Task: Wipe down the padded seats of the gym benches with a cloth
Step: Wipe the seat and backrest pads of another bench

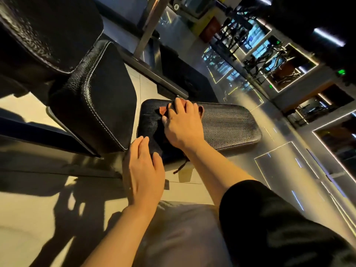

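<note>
Black leather seat pad (pixel 227 124) mid-wipe; right hand (pixel 183 124) fingers spread flat, pressing reddish cloth (pixel 163 110) at left end; left hand (pixel 143 170) fingers relaxed, resting on near edge; right stretch, neighbouring pads (pixel 107 89) likely left.

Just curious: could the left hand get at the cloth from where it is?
Probably yes. The left hand rests on the pad's near corner, but the right hand covers the cloth.

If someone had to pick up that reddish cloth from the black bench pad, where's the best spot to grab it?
Probably the reddish cloth's exposed corner, which sticks out past the fingers of the right hand pressing it flat on the seat pad. Come from above, on the pad's end nearest the upright backrest, and pinch. The rest lies hidden beneath the palm. The left hand rests at the pad's near edge.
</note>
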Demonstrator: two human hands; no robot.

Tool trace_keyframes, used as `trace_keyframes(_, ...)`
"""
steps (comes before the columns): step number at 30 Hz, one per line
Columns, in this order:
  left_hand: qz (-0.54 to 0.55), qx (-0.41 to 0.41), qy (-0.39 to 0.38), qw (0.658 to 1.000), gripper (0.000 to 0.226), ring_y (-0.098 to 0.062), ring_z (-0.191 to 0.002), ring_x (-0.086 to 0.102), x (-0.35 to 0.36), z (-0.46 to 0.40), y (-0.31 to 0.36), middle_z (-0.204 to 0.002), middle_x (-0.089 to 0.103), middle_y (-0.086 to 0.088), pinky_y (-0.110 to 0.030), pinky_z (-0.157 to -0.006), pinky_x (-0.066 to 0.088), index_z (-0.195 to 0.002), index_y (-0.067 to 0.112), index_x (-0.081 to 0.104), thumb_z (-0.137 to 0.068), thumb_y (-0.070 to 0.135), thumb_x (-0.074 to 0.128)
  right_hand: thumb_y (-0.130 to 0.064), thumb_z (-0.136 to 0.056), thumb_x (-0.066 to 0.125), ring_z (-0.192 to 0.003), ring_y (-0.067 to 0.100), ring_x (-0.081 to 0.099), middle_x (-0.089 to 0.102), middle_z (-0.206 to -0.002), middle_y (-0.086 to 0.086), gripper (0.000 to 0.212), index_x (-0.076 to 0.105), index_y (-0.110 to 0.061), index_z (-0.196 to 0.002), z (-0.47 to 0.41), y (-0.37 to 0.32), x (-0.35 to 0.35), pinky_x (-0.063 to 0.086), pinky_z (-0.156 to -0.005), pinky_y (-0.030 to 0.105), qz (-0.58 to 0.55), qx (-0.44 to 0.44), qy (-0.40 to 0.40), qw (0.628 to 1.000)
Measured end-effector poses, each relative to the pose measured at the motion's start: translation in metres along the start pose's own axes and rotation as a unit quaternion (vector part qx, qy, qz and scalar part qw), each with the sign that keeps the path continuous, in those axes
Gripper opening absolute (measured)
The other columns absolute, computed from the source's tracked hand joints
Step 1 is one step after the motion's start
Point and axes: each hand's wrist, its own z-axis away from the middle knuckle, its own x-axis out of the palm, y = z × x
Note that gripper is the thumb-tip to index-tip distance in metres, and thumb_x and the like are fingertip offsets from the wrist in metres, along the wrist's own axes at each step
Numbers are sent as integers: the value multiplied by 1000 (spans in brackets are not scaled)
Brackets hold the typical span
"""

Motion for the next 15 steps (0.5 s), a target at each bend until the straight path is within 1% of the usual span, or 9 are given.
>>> trace_keyframes(2,1,-13,-9,1000,44,-27,-131,44,0,2,-4,-146,42,-13,-20,-100,28,-138,1,47,-95,4,53,-44,-98,31,-125,35,37,42,-140,11,50,58,-14,-126,-3,-25,1,24,-109,49,-10,-26,3,1000)
trace_keyframes(5,8,-44,-12,999,46,-31,-132,43,-1,6,-13,-147,41,-16,-28,-103,31,-139,-1,44,-95,5,53,-42,-98,32,-131,35,32,38,-145,9,49,53,-16,-134,2,-53,0,16,-114,51,-16,-70,4,997)
trace_keyframes(8,-3,-57,-11,998,47,-32,-133,41,-4,14,-16,-149,39,-16,-35,-104,34,-140,0,43,-96,10,53,-39,-99,35,-140,36,20,27,-155,7,48,46,-17,-141,14,-59,-4,7,-118,51,-37,-107,-2,994)
trace_keyframes(10,-7,-52,-14,999,46,-34,-134,41,-6,19,-12,-149,38,-17,-34,-105,33,-139,-3,44,-95,7,54,-37,-100,33,-144,35,13,21,-159,5,49,40,-19,-145,24,-52,-4,3,-118,49,-51,-119,-8,991)
trace_keyframes(11,-6,-40,-15,999,46,-33,-134,40,-6,22,-9,-150,37,-17,-31,-105,31,-138,-4,45,-94,4,55,-37,-100,30,-145,34,12,21,-159,4,50,38,-19,-147,29,-46,-4,4,-119,48,-55,-121,-11,991)
trace_keyframes(12,-1,-24,-15,1000,46,-32,-134,40,-7,26,-7,-150,38,-16,-25,-105,29,-137,-4,46,-93,2,56,-38,-99,26,-144,33,15,23,-159,5,52,39,-20,-147,34,-39,-4,7,-119,47,-55,-120,-13,991)
trace_keyframes(14,23,-4,-14,1000,46,-30,-135,39,-8,32,-3,-149,38,-15,-10,-104,18,-137,-5,46,-92,0,55,-39,-94,18,-139,35,27,33,-154,7,60,47,-18,-142,45,-17,-7,20,-115,47,-48,-106,-4,993)
trace_keyframes(15,33,1,-13,999,46,-31,-135,40,-9,35,-3,-149,38,-16,-5,-101,14,-137,-5,47,-92,-1,56,-39,-91,16,-135,35,33,39,-150,9,63,51,-16,-139,49,-1,-8,27,-111,47,-44,-92,5,995)
